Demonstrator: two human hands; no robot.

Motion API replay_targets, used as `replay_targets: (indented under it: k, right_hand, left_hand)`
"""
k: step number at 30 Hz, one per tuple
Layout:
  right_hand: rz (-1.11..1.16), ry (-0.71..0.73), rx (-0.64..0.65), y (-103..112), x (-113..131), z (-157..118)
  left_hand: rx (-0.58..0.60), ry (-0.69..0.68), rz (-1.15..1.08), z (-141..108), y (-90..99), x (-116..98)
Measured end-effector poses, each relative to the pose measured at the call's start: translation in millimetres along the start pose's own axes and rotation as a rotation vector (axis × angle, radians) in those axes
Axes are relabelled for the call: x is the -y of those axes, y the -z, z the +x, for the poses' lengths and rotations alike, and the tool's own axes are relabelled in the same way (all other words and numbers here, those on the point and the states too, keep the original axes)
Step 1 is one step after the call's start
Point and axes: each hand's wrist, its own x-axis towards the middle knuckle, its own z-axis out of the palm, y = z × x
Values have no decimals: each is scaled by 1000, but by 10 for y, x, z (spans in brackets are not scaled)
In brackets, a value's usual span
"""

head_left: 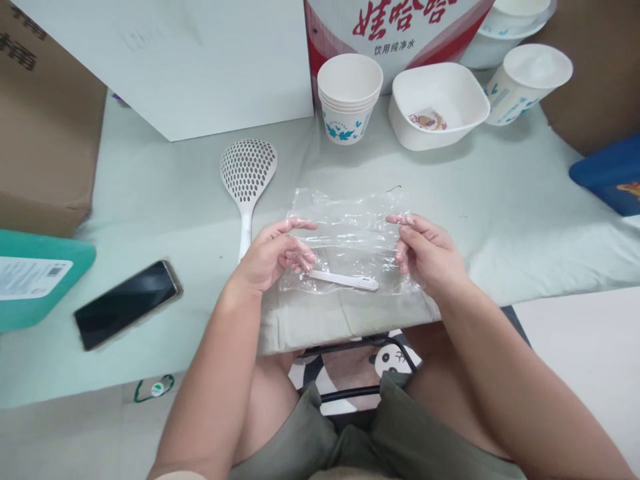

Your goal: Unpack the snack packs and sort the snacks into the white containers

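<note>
A clear plastic bag (345, 227) lies near the table's front edge, between my two hands. My left hand (280, 253) is at the bag's left side, its fingers curved and apart under a layer of clear film. At the right side, my right hand (425, 250) has its thumb against its fingers, pinching the film. A white plastic stick or handle (345, 279) shows at the bag's lower part, its left end close to my left fingertips. Just behind my left hand stands out a white slotted skimmer (249, 170), lying flat with its handle partly hidden.
Stacked paper cups (349, 100), a white square bowl (437, 110) and another cup (525, 87) stand at the back before a printed carton (400, 33). A phone (127, 305) and green container (45, 280) are left; a blue object (610, 175) is right.
</note>
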Motion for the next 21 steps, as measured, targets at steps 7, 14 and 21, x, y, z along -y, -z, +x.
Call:
replay_targets:
  k: [7, 14, 21]
  right_hand:
    - [0, 29, 41, -18, 16, -18]
    - [8, 122, -2, 3, 25, -10]
    - [-177, 453, -46, 43, -72, -40]
  left_hand:
    - [-12, 32, 29, 17, -35, 52]
    - [-45, -124, -56, 38, 4, 99]
    - [-125, -352, 6, 81, 10, 138]
